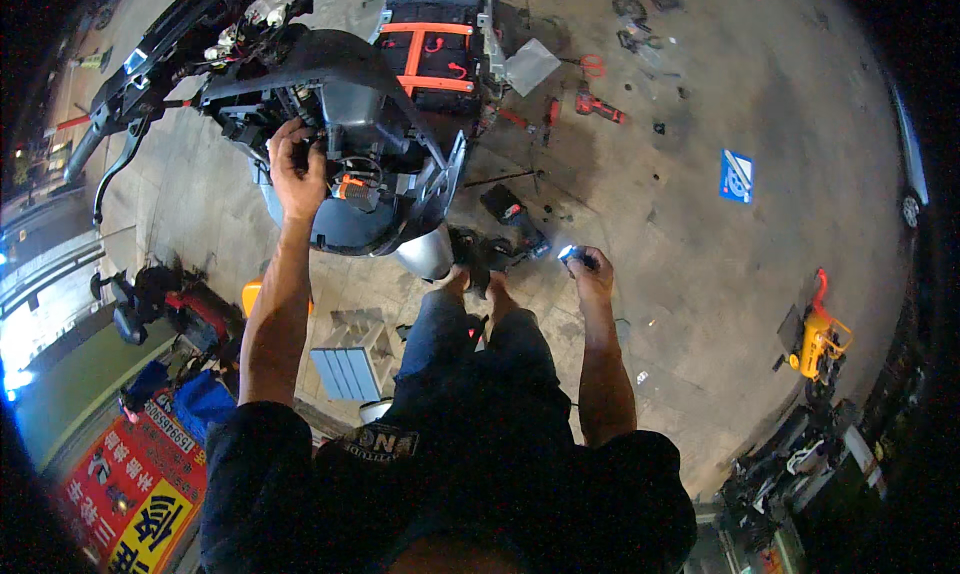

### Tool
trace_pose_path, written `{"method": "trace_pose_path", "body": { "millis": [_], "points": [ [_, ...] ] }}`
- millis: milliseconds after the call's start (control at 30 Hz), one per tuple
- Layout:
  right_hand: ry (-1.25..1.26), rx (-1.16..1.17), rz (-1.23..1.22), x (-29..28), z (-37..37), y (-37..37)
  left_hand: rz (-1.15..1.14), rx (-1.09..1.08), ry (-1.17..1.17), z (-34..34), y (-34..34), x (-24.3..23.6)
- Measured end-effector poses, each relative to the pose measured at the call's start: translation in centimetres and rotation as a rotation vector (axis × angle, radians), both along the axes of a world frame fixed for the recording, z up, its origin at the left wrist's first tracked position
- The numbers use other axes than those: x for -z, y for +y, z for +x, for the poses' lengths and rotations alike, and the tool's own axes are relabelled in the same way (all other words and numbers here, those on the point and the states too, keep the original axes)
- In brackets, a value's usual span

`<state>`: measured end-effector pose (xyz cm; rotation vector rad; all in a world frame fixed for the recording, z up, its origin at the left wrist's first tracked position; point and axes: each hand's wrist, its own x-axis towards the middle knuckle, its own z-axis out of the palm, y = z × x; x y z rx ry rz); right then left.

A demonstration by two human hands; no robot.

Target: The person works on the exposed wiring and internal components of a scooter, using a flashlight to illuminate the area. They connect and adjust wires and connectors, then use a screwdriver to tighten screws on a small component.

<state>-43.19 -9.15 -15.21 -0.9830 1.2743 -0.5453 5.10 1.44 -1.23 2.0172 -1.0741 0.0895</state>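
An electric scooter with its front opened up stands ahead to the left, its dark plastic housing [362, 114] laying bare wires and parts. Into this opening reaches my left hand [297, 174], fingers curled against dark parts; what they grip is hidden. Close to its wrist sits an orange finned component [353, 189]. My right hand [594, 272], held out to the right over the floor, pinches a small flashlight [570, 255] with its light on. The brake lever [122, 164] sticks out left of the housing. Orange straps [413, 54] cross black batteries behind it.
On the floor lie a red power tool [600, 108], a black cordless tool [518, 217], a clear plastic sheet [531, 67] and a blue card [736, 176]. A small stool [348, 362] stands left of my legs. At right is a yellow machine [820, 342].
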Motion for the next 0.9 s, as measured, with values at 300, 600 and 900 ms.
{"method": "trace_pose_path", "body": {
  "millis": [300, 600, 900],
  "points": [
    [0.141, 0.234, -0.080, -2.4, -0.9, 0.4, 0.023, 0.070, -0.084, 0.2, 0.0, -0.2],
    [0.006, 0.211, -0.043, -5.4, 3.4, -9.3, -0.015, 0.044, -0.031, -0.6, -0.2, -0.8],
    [-0.120, -0.198, -0.105, 2.4, 18.9, -37.2, 0.037, -0.454, 0.212, -3.3, 2.0, 1.7]
  ]
}}
